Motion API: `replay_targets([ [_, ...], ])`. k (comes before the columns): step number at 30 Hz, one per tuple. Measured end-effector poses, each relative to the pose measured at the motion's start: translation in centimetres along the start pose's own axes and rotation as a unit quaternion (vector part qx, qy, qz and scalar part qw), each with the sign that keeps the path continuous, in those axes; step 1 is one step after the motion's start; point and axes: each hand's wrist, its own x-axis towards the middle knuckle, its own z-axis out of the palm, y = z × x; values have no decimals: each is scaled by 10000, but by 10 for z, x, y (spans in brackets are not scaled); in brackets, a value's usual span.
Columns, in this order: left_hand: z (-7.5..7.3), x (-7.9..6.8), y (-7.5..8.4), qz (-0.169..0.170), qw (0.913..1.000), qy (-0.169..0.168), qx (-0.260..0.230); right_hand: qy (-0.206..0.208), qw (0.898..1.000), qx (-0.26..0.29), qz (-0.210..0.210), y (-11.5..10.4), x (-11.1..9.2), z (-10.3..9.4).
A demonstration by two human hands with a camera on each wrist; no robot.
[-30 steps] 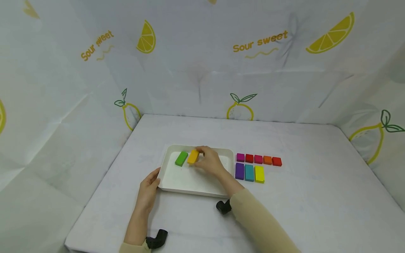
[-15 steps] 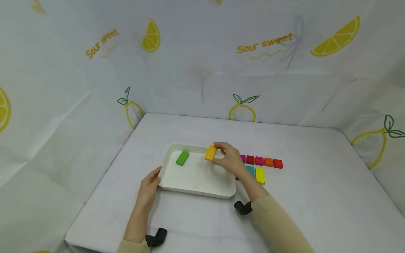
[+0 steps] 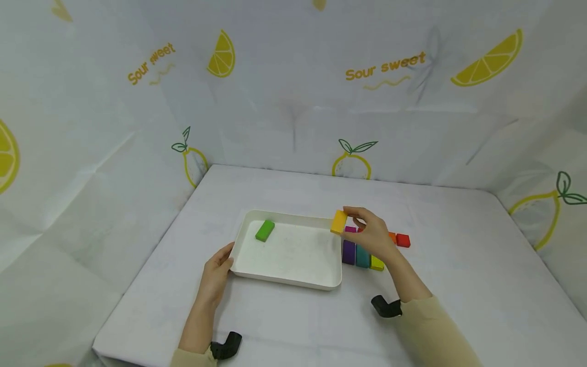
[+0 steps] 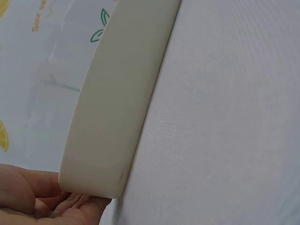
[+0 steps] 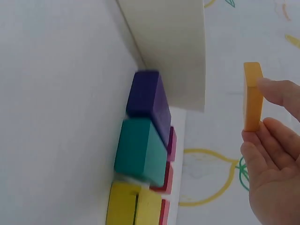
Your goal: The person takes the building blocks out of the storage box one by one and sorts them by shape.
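Observation:
A yellow-orange block (image 3: pixel 339 222) is pinched between the thumb and fingertips of my right hand (image 3: pixel 373 234), held in the air at the right end of the white tray (image 3: pixel 293 282). The right wrist view shows the same block (image 5: pixel 253 96) standing off the table. My left hand (image 3: pixel 215 270) grips the tray's left edge; in the left wrist view its fingers (image 4: pixel 89 208) lie against the tray's end wall. A green block (image 3: pixel 265 231) lies inside the tray near its far left corner.
Right of the tray stand a purple block (image 3: pixel 349 252), a teal block (image 5: pixel 140 152) and a yellow block (image 3: pixel 377 263). Behind them runs a row of smaller pink, red and orange blocks, partly hidden by my right hand; a red block (image 3: pixel 403 240) ends it.
My right hand has lifted the yellow-orange block from beside the green block and carried it right, to the tray's right end. My left hand stays at the tray's left edge.

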Motion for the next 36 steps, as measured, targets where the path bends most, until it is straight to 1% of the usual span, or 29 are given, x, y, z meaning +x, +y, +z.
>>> replay_targets([
  [6, 0, 0, 0, -2, 10000, -12, -23, 3, 9998, -171, 138, 22, -18, -35],
  [10, 0, 1, -1, -13, 10000, -1, 60, -33, 9991, -304, 289, 36, -31, -54],
  [14, 1, 1, -2, -11, 10000, -5, 84, -144, 9978, -447, 466, 49, -43, -71],
  [18, 1, 0, -2, 9, 10000, 5, 34, -301, 9965, -579, 527, 61, -53, -84],
  [22, 2, 0, -1, 47, 10000, 24, 38, -453, 9954, -640, 547, 71, -59, -91],
  [25, 2, -1, -1, 66, 10000, 44, 34, -569, 9947, -661, 550, 75, -63, -93],
  [32, 2, -1, -1, 57, 10000, 25, 2, -757, 9942, -521, 552, 82, -70, -90],
  [36, 2, -2, -1, 88, 10000, 14, -7, -832, 9931, -564, 609, 86, -71, -86],
])
